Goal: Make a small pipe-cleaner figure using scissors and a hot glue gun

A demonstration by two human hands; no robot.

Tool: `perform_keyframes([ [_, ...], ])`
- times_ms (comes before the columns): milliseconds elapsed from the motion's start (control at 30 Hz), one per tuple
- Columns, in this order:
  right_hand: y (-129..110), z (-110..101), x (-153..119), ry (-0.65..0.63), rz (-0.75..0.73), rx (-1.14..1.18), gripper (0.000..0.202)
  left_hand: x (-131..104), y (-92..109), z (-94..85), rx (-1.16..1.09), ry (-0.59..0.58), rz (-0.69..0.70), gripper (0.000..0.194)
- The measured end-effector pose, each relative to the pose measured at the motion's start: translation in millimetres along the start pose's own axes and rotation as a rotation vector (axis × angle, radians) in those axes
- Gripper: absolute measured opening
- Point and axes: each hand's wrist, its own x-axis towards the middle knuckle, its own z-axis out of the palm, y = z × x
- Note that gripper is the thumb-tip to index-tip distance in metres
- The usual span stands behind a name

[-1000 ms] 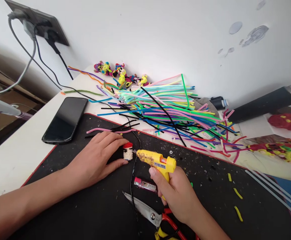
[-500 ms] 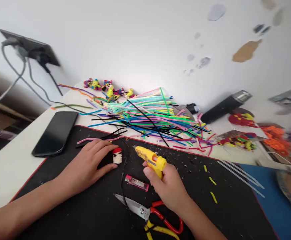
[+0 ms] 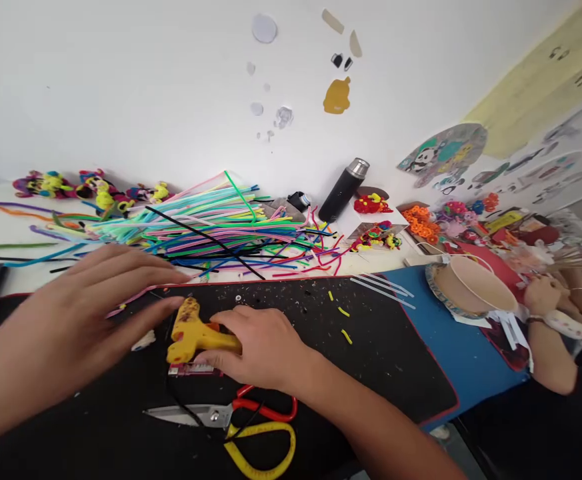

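Note:
My right hand [image 3: 265,347] is wrapped around the handle of a yellow glue gun [image 3: 191,333], which lies tilted over the black mat. My left hand [image 3: 95,307] reaches in from the left with fingers stretched out, and its thumb tip is close to the glue gun. Below that thumb, a small white piece of the little figure [image 3: 143,341] shows on the mat; the rest is hidden by the hand. A pink lighter [image 3: 195,369] lies partly covered under the glue gun. Closer to me are scissors [image 3: 215,417] with one red and one yellow handle, a black cord across them.
Pipe cleaners [image 3: 211,227] are heaped along the wall, with small fuzzy figures [image 3: 101,190] behind. A black thermos [image 3: 343,190] stands at the back. Clear glue sticks [image 3: 385,290] and yellow snippets [image 3: 343,311] lie right. Another person's arm [image 3: 553,353] rests beyond a round basket [image 3: 471,287].
The view has swung right. My left hand has come off the small red-and-white figure and opened out. The glue gun has turned in my right hand and sits closer to my left hand.

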Motion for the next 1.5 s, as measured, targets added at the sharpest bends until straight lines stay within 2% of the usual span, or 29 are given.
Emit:
perform_keyframes([
  [67, 3, -2, -13, 0.064, -0.011, 0.06, 0.046, 36, 22, 13.5, -0.066, -0.074, 0.133, 0.015],
  [167, 11, -4, -35, 0.175, -0.004, 0.206, 0.034, 77, 44, 48.3, -0.126, -0.301, 0.213, 0.019],
  [300, 23, -6, -68, 0.315, 0.064, 0.413, 0.025, 105, 55, 94.4, -0.062, -0.532, 0.2, 0.018],
  [400, 32, -3, -95, 0.364, 0.153, 0.473, 0.027, 119, 56, 108.3, 0.021, -0.588, 0.242, 0.022],
  [500, 39, 4, -119, 0.399, 0.29, 0.559, 0.033, 129, 50, 102.2, 0.05, -0.609, 0.188, 0.023],
  [667, 42, 12, -131, 0.418, 0.324, 0.647, 0.034, 124, 33, 84.6, 0.087, -0.655, 0.072, 0.024],
  [867, 39, 11, -125, 0.407, 0.315, 0.654, 0.033, 100, 26, 95.6, 0.094, -0.678, 0.069, 0.018],
  [1033, 40, 10, -125, 0.388, 0.297, 0.642, 0.032, 96, 25, 104.2, 0.082, -0.659, 0.046, 0.016],
  [1300, 39, 10, -123, 0.359, 0.324, 0.628, 0.033, 98, 33, 101.7, 0.105, -0.677, 0.059, 0.014],
  [1400, 37, 8, -122, 0.333, 0.35, 0.631, 0.034, 99, 36, 97.8, 0.048, -0.685, 0.006, 0.011],
  [1500, 36, 3, -119, 0.283, 0.4, 0.714, 0.035, 96, 43, 85.2, -0.096, -0.666, -0.114, 0.009],
])
